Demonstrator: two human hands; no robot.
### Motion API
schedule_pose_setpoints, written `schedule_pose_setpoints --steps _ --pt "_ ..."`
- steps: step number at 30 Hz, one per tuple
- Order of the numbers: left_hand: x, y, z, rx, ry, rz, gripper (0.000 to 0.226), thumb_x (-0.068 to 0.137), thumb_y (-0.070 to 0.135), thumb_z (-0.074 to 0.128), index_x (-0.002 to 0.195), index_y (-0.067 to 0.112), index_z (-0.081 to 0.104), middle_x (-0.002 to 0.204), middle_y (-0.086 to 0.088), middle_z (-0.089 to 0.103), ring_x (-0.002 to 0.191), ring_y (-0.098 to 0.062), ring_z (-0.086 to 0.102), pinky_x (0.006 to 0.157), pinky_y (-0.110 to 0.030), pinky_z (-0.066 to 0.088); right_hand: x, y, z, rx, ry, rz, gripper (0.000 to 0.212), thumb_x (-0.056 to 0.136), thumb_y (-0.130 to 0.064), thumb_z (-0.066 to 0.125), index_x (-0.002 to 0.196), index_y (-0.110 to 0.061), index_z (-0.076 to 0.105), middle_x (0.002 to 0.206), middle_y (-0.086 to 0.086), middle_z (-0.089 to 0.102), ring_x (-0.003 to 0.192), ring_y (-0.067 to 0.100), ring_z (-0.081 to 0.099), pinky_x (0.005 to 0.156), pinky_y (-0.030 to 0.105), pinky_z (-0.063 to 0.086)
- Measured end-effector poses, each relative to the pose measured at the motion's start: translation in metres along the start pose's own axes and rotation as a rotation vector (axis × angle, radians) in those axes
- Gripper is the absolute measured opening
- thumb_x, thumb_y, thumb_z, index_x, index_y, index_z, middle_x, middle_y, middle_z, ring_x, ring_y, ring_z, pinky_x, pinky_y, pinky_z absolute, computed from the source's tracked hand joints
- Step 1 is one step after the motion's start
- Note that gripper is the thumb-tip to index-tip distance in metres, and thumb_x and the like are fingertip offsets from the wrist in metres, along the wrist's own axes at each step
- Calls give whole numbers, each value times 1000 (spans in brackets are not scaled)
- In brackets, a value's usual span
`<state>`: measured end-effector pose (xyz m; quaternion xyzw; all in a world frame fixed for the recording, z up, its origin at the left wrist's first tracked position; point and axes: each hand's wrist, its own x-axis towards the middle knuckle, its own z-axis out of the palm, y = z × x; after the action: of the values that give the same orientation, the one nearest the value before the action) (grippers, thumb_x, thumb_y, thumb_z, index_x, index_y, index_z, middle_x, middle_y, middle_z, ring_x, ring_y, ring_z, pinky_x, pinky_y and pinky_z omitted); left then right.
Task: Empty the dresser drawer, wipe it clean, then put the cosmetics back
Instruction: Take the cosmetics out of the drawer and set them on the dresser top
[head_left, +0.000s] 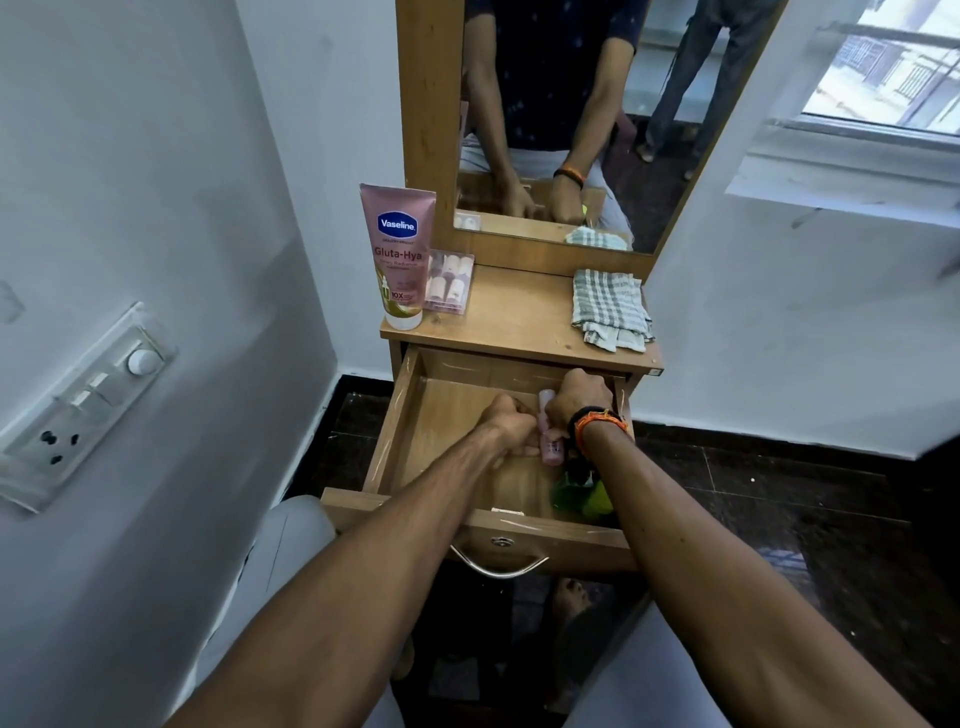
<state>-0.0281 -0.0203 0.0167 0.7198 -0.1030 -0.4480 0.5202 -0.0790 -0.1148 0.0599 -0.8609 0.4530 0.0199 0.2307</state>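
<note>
We note a small pink bottle (550, 439) inside the open drawer (405, 415), gripped between both hands — left hand (511, 428) curled at its lower end, right hand (579, 397) curled over its cap. Just behind the right wrist lies a green bottle (582, 496). Beyond the hands, on the dresser top (519, 322) — a Vaseline tube (399, 254), a clear cosmetics pack (451, 280), a checked cloth (610, 309).

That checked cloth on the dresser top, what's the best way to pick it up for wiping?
Probably pinch the checked cloth from above at its front edge, nearest the drawer. It lies folded flat on the dresser top, so no side offers a grip, but the loose layers at that front edge stick out and lift easily.
</note>
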Motion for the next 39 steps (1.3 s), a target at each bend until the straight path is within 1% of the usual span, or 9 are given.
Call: schedule_pose_setpoints --steps 4,8,11,17,21,24,29,33,39 --pt "3 3 1 -24 37 -19 33 83 -2 63 117 -4 61 106 -20 72 91 -31 74 81 -48 62 0 -1 2 18 -14 -4 21 90 -21 63 101 -3 68 108 20 67 101 35 65 89 42 56" --pt "6 1 0 48 87 -17 35 81 12 71 113 -1 64 104 -18 73 91 -30 74 82 -49 61 0 0 4 55 -58 10 15 89 -19 65 79 -8 61 104 19 68 92 32 62 80 37 52" --pt "7 -1 0 117 153 -3 34 83 24 73 109 4 64 99 -12 74 89 -26 74 80 -44 62 0 -1 2 103 -86 39 19 88 -21 70 93 -3 67 107 18 68 100 33 65 80 36 54" --pt "-2 6 -15 13 107 43 36 82 4 73 116 -1 63 110 -20 71 96 -29 73 83 -44 61 -1 0 -7 227 -127 62 22 88 -19 68 100 -1 71 104 18 73 101 34 70 90 44 59" --pt "-19 8 -37 -71 60 71 32 89 -2 65 120 0 64 113 -18 71 92 -22 70 72 -31 60 -13 -4 -7 266 -114 35 19 88 -14 61 99 -5 73 100 15 74 87 28 67 83 41 58" --pt "-33 6 -50 -152 50 107 30 89 0 69 118 1 66 111 -18 72 96 -24 69 87 -38 58 -23 -9 -9 325 -154 -3 10 89 -14 66 93 -10 74 92 11 74 73 21 62 72 36 56" --pt "-50 11 -69 -214 91 242 22 83 -2 74 103 7 73 101 -16 73 89 -24 70 86 -41 56 -35 -23 -11 427 -176 -156 9 87 -9 72 83 -15 68 98 9 74 88 20 72 79 35 62" --pt "-56 23 -83 -268 202 355 26 77 -10 75 99 5 74 83 -8 74 79 -20 69 74 -33 59 -39 -40 -12 533 -95 -320 15 86 -10 74 99 -10 66 100 10 73 94 23 71 84 38 60" --pt "-60 41 -97 -264 394 462 28 75 2 83 101 9 76 93 -5 78 90 -19 75 78 -33 61 -35 -63 -10 679 33 -455 19 86 -10 75 101 -12 63 93 -1 70 83 9 67 62 11 52"
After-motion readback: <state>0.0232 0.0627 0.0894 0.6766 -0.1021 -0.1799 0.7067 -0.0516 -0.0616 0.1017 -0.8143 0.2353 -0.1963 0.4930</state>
